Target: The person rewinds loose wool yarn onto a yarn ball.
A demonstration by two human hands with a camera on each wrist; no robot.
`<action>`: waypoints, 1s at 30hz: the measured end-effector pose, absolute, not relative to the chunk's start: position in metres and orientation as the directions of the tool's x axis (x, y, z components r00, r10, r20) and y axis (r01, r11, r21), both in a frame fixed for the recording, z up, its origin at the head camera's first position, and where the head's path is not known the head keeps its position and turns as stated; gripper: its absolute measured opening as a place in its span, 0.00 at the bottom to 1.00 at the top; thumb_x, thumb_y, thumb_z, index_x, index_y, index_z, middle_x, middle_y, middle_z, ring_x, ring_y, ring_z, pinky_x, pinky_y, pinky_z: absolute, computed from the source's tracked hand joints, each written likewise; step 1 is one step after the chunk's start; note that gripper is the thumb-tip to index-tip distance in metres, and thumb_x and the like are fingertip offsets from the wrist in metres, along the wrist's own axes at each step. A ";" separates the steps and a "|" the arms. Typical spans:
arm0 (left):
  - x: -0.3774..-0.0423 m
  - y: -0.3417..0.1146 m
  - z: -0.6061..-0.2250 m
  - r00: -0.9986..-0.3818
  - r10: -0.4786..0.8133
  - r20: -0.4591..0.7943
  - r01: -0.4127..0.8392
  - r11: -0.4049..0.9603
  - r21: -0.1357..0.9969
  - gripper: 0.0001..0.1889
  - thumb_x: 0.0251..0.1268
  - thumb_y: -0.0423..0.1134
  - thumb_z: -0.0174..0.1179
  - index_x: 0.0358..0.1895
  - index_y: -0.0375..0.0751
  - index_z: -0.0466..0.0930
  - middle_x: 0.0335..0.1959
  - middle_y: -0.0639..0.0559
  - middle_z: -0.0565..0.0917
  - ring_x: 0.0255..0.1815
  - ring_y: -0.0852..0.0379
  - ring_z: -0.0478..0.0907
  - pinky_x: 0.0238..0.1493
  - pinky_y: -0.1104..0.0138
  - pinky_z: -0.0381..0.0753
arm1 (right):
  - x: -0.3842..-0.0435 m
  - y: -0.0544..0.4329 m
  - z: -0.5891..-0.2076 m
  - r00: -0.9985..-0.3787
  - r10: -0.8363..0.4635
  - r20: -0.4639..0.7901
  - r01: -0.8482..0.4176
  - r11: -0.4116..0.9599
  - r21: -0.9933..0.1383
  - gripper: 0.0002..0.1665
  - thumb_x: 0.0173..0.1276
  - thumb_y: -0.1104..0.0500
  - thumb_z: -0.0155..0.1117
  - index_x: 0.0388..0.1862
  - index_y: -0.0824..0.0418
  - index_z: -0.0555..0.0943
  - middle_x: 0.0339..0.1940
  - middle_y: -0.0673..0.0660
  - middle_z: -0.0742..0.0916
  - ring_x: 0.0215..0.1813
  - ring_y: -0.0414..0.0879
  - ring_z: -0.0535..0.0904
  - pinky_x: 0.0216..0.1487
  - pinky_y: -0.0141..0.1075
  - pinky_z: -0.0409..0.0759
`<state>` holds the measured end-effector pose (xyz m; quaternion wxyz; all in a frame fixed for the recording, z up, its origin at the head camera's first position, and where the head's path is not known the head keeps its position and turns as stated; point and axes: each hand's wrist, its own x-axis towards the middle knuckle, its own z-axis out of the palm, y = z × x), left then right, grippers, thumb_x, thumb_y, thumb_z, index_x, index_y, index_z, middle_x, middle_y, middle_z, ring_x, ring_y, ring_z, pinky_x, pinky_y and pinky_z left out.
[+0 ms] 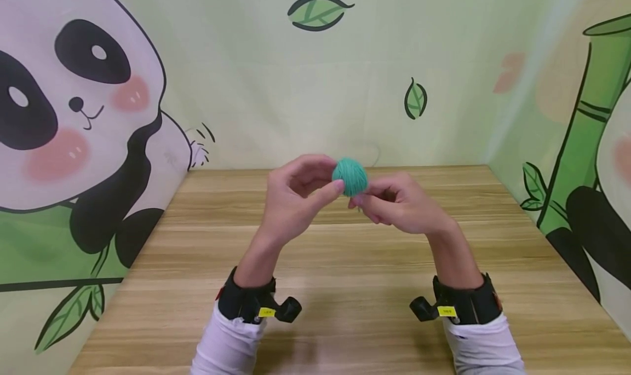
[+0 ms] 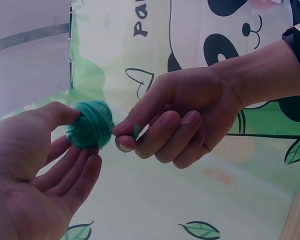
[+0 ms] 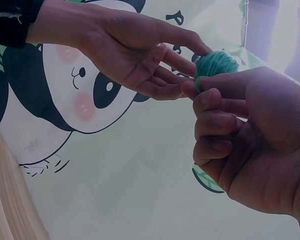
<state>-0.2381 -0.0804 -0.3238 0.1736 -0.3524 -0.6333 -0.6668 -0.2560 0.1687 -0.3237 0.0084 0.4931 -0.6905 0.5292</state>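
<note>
A small ball of teal yarn [image 1: 350, 177] is held up above the far part of the table, between both hands. My left hand [image 1: 296, 197] grips it from the left, thumb on the near side and fingers behind. On the other side, my right hand [image 1: 406, 205] pinches a strand of yarn between thumb and index finger, close against the ball. In the left wrist view, a short green yarn end [image 2: 136, 131] pokes out at the right fingertips. The right wrist view shows the ball [image 3: 216, 65] just beyond the right thumb, its lower part hidden.
Beneath the hands lies a wood-grain table [image 1: 345, 265]. A cloth backdrop [image 1: 246, 90] with pandas, leaves and bamboo stands behind it and along both sides. Each wrist wears a black strap [image 1: 246, 298] with a small camera on it.
</note>
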 end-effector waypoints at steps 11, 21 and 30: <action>-0.238 -0.084 -0.325 -0.665 0.339 0.666 0.645 -0.189 0.740 0.17 0.72 0.29 0.74 0.59 0.24 0.85 0.50 0.33 0.92 0.47 0.59 0.93 0.55 0.66 0.97 | -0.257 0.173 -0.323 -0.537 -0.652 0.535 -0.674 -0.050 -0.737 0.10 0.86 0.72 0.58 0.46 0.65 0.86 0.21 0.57 0.78 0.20 0.46 0.70 0.17 0.36 0.69; -0.236 -0.085 -0.322 -0.625 0.410 0.664 0.646 -0.206 0.735 0.16 0.67 0.22 0.72 0.56 0.22 0.86 0.48 0.47 0.94 0.45 0.58 0.93 0.52 0.62 0.98 | -0.256 0.172 -0.323 -0.580 -0.629 0.517 -0.632 -0.053 -0.773 0.10 0.90 0.62 0.61 0.45 0.66 0.83 0.23 0.54 0.80 0.21 0.47 0.71 0.19 0.34 0.74; -0.236 -0.085 -0.323 -0.586 0.489 0.646 0.660 -0.173 0.731 0.17 0.65 0.17 0.72 0.56 0.24 0.86 0.48 0.27 0.91 0.44 0.56 0.93 0.53 0.60 0.98 | -0.254 0.172 -0.322 -0.602 -0.588 0.540 -0.608 -0.101 -0.788 0.12 0.91 0.64 0.57 0.43 0.64 0.84 0.23 0.54 0.77 0.20 0.48 0.69 0.18 0.35 0.72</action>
